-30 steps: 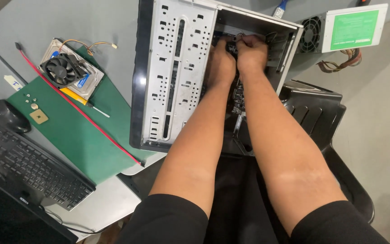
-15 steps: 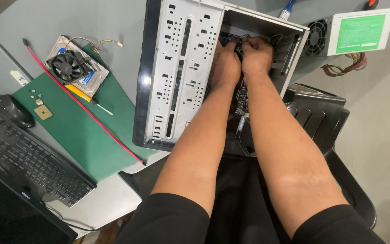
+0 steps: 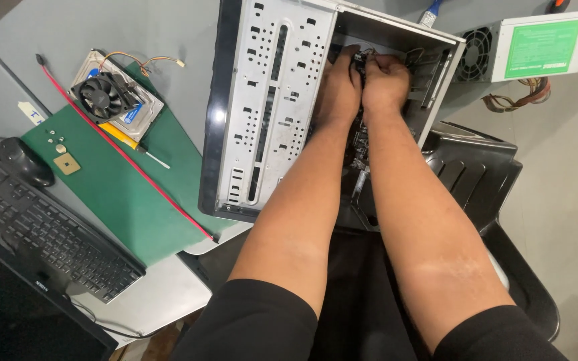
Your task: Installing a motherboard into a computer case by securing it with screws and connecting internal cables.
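Inside the open case (image 3: pixel 272 100), which lies at the table's edge, the left hand (image 3: pixel 338 90) and right hand (image 3: pixel 386 83) meet, fingers pinched on a small dark connector (image 3: pixel 360 63). Left, a fan (image 3: pixel 105 97) sits on a green mat (image 3: pixel 128 194).

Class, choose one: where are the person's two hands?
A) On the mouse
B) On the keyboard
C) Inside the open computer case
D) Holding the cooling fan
C: the left hand and right hand meet inside the open computer case, gripping a small dark part.
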